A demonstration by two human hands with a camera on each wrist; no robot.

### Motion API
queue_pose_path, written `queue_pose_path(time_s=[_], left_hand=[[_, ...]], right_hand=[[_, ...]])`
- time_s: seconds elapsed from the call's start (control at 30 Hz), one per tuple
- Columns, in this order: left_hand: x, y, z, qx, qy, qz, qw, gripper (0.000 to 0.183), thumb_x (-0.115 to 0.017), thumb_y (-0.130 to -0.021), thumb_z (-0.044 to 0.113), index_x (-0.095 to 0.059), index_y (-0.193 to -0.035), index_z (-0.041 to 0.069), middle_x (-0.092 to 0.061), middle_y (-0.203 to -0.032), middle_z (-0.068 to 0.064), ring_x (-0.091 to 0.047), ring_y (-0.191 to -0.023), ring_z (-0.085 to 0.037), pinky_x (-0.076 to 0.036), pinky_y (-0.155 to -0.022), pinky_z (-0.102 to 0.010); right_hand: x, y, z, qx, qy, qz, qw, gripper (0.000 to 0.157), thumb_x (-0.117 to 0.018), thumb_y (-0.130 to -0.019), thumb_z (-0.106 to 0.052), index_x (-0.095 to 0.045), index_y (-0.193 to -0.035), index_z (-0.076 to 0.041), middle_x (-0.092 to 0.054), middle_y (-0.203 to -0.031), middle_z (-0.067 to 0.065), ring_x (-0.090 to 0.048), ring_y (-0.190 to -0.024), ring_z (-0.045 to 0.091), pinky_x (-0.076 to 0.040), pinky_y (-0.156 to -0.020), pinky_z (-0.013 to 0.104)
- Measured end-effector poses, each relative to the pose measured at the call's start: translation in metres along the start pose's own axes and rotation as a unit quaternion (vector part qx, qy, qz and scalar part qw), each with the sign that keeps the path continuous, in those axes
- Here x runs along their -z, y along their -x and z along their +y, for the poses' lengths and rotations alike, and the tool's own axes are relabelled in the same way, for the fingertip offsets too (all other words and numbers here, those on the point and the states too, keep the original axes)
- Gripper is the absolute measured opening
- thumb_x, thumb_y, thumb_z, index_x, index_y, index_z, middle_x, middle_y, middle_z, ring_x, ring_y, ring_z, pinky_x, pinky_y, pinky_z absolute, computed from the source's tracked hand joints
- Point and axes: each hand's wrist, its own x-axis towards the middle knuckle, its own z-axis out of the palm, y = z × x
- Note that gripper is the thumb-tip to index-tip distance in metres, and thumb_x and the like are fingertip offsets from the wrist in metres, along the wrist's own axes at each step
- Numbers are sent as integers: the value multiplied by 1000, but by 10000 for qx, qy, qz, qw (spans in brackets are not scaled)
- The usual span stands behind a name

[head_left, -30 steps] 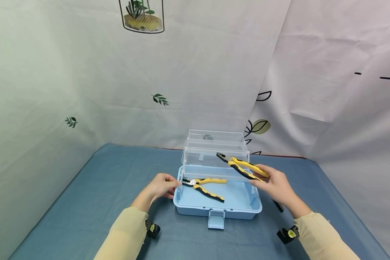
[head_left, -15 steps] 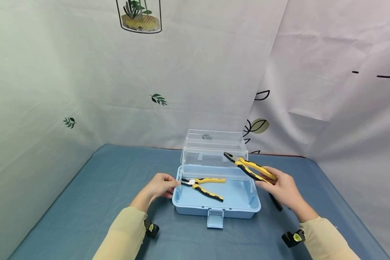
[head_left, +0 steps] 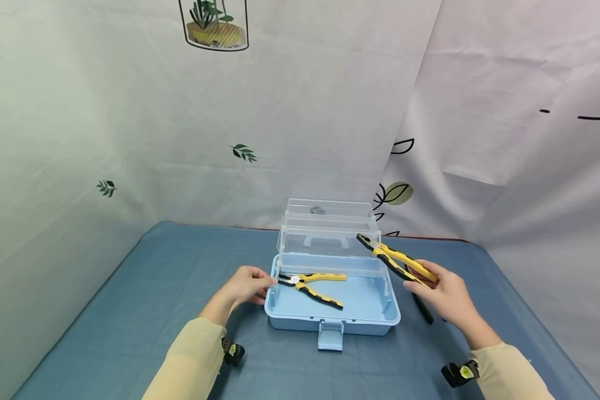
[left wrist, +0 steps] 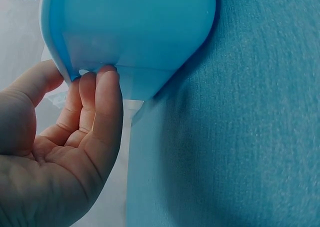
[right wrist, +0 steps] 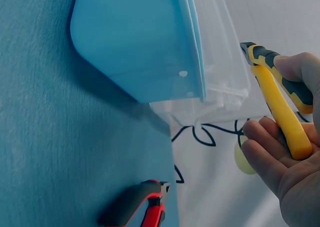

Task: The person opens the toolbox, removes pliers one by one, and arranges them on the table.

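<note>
An opened light-blue toolbox [head_left: 361,309] stands mid-table in the head view. My left hand [head_left: 242,290] pinches its left rim, thumb over the edge and fingers against the outer wall [left wrist: 145,32]. One pair of yellow-and-black pliers [head_left: 325,277] lies inside with its handles spread. To the right of the box, my right hand [head_left: 449,291] holds combination pliers [head_left: 397,261] in the air by their yellow-and-black handles, nose pointing to the far left. In the right wrist view, the thumb presses one handle of these pliers [right wrist: 285,114] while the other lies against the fingers.
Behind the box rises its clear lid [head_left: 330,225], tipped back. A latch [head_left: 330,336] hangs down at the front. Red-and-black pliers [right wrist: 132,199] lie on the blue cloth to the right of the box, partly behind my right hand. Pale printed curtains [head_left: 300,111] enclose the table.
My right hand has moved right with the combination pliers, from over the box toward its right side. The left hand has stayed on the rim.
</note>
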Motion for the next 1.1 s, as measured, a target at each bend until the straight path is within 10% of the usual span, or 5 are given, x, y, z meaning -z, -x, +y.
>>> queue_pose_path(time_s=[0.87, 1.1], left_hand=[[-1, -1, -2, -44, 81, 52, 9999, 21, -69, -86, 20, -66, -91, 0, -61, -77, -8, -59, -65, -15, -56, -56, -30], [-1, -1, -2, -64, 105, 57, 9999, 20, -69, -86, 20, -66, -90, 1, -61, -76, -7, -58, -64, -14, -56, -55, -30]], right_hand=[[8, 20, 29, -695, 89, 345, 9969, 69, -69, -85, -39, -47, -134, 5, -60, -119, 29, -64, -98, 36, -51, -61, 15], [14, 22, 37, -934, 261, 334, 9947, 70, -68, -85, -42, -47, -134, 4, -60, -119, 28, -60, -80, 5, -50, -57, 21]])
